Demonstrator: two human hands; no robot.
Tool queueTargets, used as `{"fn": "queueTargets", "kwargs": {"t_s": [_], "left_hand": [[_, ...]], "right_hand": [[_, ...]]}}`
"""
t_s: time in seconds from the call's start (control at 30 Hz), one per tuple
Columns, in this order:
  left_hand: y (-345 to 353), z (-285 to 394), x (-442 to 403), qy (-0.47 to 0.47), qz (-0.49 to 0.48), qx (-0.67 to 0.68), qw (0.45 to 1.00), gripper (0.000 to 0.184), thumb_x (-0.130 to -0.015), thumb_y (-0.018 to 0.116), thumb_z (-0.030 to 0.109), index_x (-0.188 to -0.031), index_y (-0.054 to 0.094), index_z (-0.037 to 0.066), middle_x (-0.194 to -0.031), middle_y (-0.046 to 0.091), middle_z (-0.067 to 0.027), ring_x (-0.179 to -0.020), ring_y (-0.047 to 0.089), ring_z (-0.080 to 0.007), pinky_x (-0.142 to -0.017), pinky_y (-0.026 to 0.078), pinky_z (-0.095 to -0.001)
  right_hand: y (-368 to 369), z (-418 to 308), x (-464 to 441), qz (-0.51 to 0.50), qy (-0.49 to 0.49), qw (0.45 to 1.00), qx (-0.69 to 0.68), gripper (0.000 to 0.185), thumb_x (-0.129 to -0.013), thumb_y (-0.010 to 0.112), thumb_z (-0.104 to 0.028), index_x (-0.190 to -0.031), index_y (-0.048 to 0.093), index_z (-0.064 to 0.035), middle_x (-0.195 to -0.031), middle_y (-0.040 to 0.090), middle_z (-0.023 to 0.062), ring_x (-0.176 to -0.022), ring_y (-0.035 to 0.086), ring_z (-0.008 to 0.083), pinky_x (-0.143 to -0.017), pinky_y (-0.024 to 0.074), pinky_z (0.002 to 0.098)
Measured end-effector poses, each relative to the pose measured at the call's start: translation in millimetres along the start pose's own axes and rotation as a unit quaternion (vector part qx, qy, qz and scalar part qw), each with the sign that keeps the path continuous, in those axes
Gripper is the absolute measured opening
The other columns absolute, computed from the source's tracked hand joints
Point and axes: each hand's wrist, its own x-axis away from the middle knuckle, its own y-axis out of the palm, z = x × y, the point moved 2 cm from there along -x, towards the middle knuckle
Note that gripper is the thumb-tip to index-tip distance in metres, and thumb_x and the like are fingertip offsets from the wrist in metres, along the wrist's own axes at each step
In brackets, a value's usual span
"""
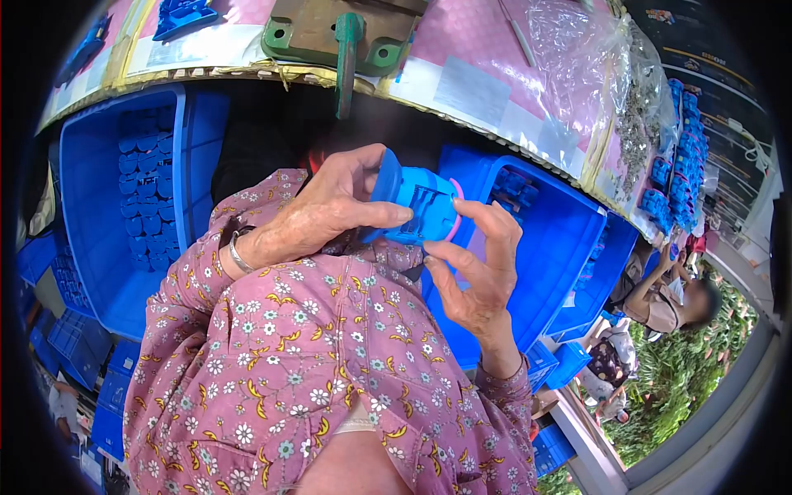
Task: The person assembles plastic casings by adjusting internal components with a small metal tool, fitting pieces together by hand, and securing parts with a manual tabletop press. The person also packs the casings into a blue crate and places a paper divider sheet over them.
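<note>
My left hand (330,202) is closed around a blue plastic housing (408,191), its thumb lying across the side. The housing is held tilted in front of my chest, and its wider flared end sits in the left palm. Dark slots show on the side facing me. A pink ring (456,221) runs around the narrower end. Thumb and forefinger of my right hand (478,276) pinch that end at the ring; the other fingers are curled. Whether the ring is fully seated, I cannot tell.
On the left, a blue crate (87,223) holds stacked blue parts (148,194). Another blue crate (536,272) stands right. The bench carries a green metal press (351,49), a clear plastic bag (577,66) and rows of blue parts (685,165). A person (664,297) sits at far right.
</note>
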Motion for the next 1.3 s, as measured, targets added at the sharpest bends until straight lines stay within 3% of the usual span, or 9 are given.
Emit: {"fn": "queueTargets", "kwargs": {"t_s": [0.13, 0.4, 0.6, 0.9, 1.03, 1.13, 1.23, 1.3], "left_hand": [[-5, -6, 2, 0.039, -0.017, -0.012, 0.999, 0.034, -0.082, 0.077, 0.008, -0.105, 0.053, 0.001, -0.095, 0.064, -0.0033, -0.088, 0.06, -0.008, -0.079, 0.05, -0.025], [-2, -2, 10, 0.019, -0.038, -0.028, 0.999, 0.038, -0.078, 0.078, 0.003, -0.108, 0.053, 0.004, -0.095, 0.065, -0.0012, -0.088, 0.06, -0.0069, -0.077, 0.051, -0.024], [-1, -1, 13, -0.001, -0.033, 0.0, 0.999, 0.046, -0.072, 0.082, 0.003, -0.108, 0.054, 0.004, -0.095, 0.062, 0.0001, -0.089, 0.06, -0.0069, -0.078, 0.05, -0.0239], [-6, -5, 10, -0.021, -0.026, 0.047, 0.998, 0.048, -0.067, 0.083, 0.004, -0.107, 0.056, 0.004, -0.094, 0.058, 0.0024, -0.09, 0.058, -0.0069, -0.082, 0.048, -0.025], [-8, -8, 8, 0.01, -0.05, 0.062, 0.997, 0.042, -0.076, 0.08, 0.004, -0.109, 0.054, 0.002, -0.095, 0.065, -0.0031, -0.085, 0.062, -0.0083, -0.074, 0.05, -0.0239], [-8, -6, 8, -0.019, -0.025, 0.074, 0.997, 0.048, -0.064, 0.083, 0.006, -0.104, 0.056, 0.005, -0.095, 0.059, 0.002, -0.09, 0.059, -0.0088, -0.084, 0.047, -0.0267], [-10, -7, 8, -0.022, -0.028, 0.083, 0.996, 0.046, -0.064, 0.082, 0.005, -0.102, 0.056, 0.006, -0.096, 0.06, 0.0019, -0.092, 0.059, -0.0087, -0.085, 0.047, -0.0271], [-11, -9, 7, 0.005, -0.043, 0.086, 0.995, 0.046, -0.07, 0.081, 0.006, -0.107, 0.055, 0.003, -0.093, 0.063, -0.0016, -0.086, 0.061, -0.0088, -0.078, 0.049, -0.0252]], "right_hand": [[5, -3, 1, 0.013, -0.023, 0.999, 0.032, 0.021, -0.066, 0.075, -0.009, -0.086, 0.07, -0.0135, -0.127, 0.059, 0.0106, -0.113, 0.055, 0.0291, -0.102, 0.0368, 0.0522], [10, -14, -1, 0.025, -0.052, 0.993, 0.106, 0.016, -0.067, 0.072, -0.009, -0.083, 0.067, -0.0111, -0.126, 0.06, 0.0102, -0.112, 0.056, 0.0271, -0.105, 0.0338, 0.0494], [2, -13, 5, 0.086, -0.066, 0.991, 0.074, 0.014, -0.07, 0.071, -0.009, -0.084, 0.069, -0.0125, -0.121, 0.062, 0.0097, -0.106, 0.06, 0.0269, -0.101, 0.0391, 0.0467], [-7, -6, 18, 0.166, 0.006, 0.986, 0.0, 0.016, -0.077, 0.074, -0.013, -0.093, 0.073, -0.0096, -0.111, 0.065, 0.0115, -0.101, 0.06, 0.0302, -0.092, 0.0479, 0.0465], [-1, -3, 20, 0.175, 0.033, 0.983, -0.044, 0.016, -0.078, 0.075, -0.011, -0.092, 0.071, -0.0059, -0.101, 0.067, 0.0122, -0.09, 0.062, 0.0299, -0.081, 0.0499, 0.0419], [5, -3, 19, 0.178, 0.044, 0.979, -0.084, 0.017, -0.077, 0.075, -0.009, -0.092, 0.068, -0.0028, -0.092, 0.067, 0.0119, -0.079, 0.062, 0.0288, -0.07, 0.0496, 0.0383], [9, -6, 17, 0.178, 0.039, 0.978, -0.099, 0.018, -0.078, 0.075, -0.007, -0.092, 0.065, -0.0008, -0.085, 0.067, 0.0117, -0.07, 0.061, 0.0273, -0.063, 0.048, 0.0361], [11, -8, 16, 0.175, 0.039, 0.978, -0.109, 0.018, -0.078, 0.075, -0.006, -0.092, 0.064, -0.0004, -0.081, 0.066, 0.0117, -0.067, 0.061, 0.0264, -0.061, 0.0476, 0.0354]]}}
